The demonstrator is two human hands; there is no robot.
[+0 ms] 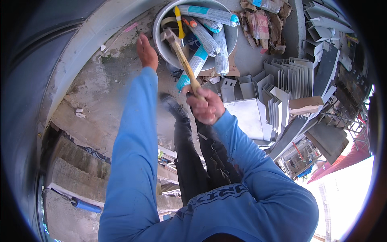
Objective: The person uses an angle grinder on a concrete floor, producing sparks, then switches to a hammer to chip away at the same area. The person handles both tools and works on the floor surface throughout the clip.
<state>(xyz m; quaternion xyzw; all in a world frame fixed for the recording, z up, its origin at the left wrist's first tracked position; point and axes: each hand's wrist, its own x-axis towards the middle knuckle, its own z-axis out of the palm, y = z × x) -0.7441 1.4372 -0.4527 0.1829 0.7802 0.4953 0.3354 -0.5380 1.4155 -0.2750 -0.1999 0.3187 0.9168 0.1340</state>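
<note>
My right hand (206, 107) is wrapped round the lower end of a hammer's wooden handle (186, 67). The hammer's metal head (171, 35) points away from me, over the left part of a white bucket (162, 53). Left of that bucket, my left hand (147, 53) is raised with its fingers stretched out and nothing visible in it. Inside the bucket lie several foil sausage packs (209, 14), silver and turquoise, some sticking over the rim. A yellow-handled tool (178, 21) leans among them; its lower end is partly hidden.
Bent grey metal pieces (290, 72) stand stacked on the right, beside a pale flat panel (246, 117). Crumpled brown paper packaging (258, 28) lies beyond the bucket. A curved grey panel (60, 92) borders the concrete floor on the left. A blue roller (85, 205) lies lower left.
</note>
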